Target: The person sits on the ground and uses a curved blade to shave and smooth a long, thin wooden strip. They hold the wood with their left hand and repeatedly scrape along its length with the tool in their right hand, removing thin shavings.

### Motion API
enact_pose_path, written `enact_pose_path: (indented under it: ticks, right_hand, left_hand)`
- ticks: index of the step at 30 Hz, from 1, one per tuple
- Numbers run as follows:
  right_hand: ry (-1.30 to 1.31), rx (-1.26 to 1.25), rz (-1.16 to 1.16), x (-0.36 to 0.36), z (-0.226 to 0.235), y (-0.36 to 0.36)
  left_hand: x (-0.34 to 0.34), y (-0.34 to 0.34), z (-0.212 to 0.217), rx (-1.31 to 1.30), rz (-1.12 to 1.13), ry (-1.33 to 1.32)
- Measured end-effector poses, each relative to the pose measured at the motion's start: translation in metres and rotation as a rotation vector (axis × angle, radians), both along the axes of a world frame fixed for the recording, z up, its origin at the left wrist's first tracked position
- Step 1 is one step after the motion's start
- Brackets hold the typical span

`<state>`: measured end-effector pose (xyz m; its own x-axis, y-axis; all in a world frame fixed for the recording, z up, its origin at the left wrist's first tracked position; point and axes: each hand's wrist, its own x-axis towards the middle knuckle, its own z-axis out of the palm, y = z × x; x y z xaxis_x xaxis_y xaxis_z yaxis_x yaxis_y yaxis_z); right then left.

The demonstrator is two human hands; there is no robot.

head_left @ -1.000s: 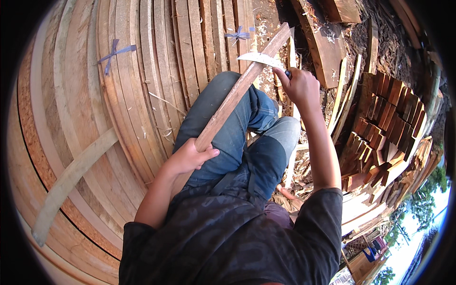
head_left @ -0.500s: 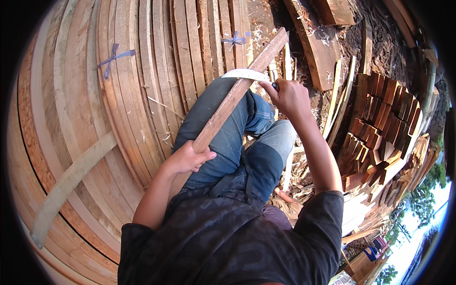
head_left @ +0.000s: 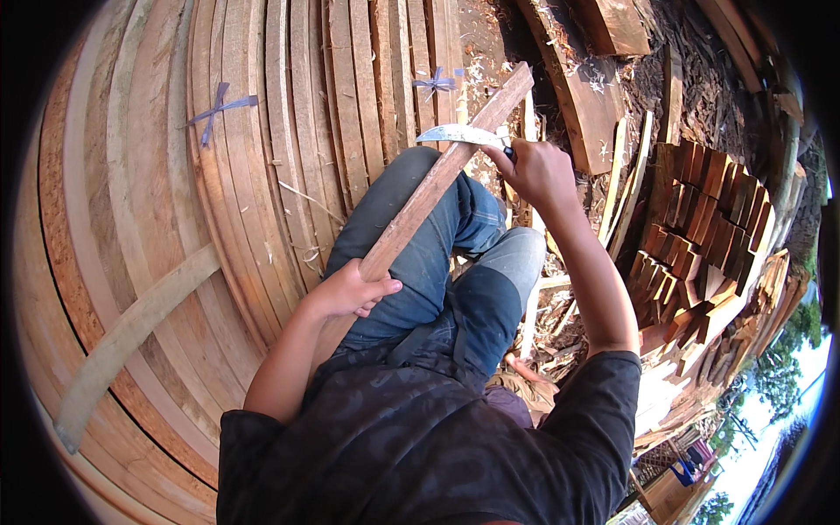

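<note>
Shaving seems underway: left hand [head_left: 354, 290] grips the stick [head_left: 411, 212], right hand [head_left: 542, 178] holds the curved knife [head_left: 461, 134] across it, and the next stroke should need care.

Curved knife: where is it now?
In the head view's upper centre, the curved knife, held in the right hand, crosses the wooden strip near its far end.

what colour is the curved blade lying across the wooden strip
The curved blade is silvery, showing best in the head view.
</note>
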<state>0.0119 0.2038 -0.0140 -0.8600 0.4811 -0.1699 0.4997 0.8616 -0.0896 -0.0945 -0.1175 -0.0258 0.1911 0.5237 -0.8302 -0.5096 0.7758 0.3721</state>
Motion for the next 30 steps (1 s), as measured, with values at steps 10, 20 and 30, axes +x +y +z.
enact_pose_path:
  ticks: [10,20,30]
  right_hand:
    - [-0.132,0.114,-0.636,0.057,-0.025,0.114]
    - [0.053,-0.199,-0.475,0.033,-0.003,0.019]
    - [0.012,-0.201,-0.210,0.030,0.006,-0.009]
  left_hand:
    - [-0.006,0.003,0.001,0.042,0.077,-0.053]
    - [-0.004,0.001,0.000,0.014,0.054,-0.097]
    - [-0.002,-0.030,0.014,-0.017,-0.009,-0.027]
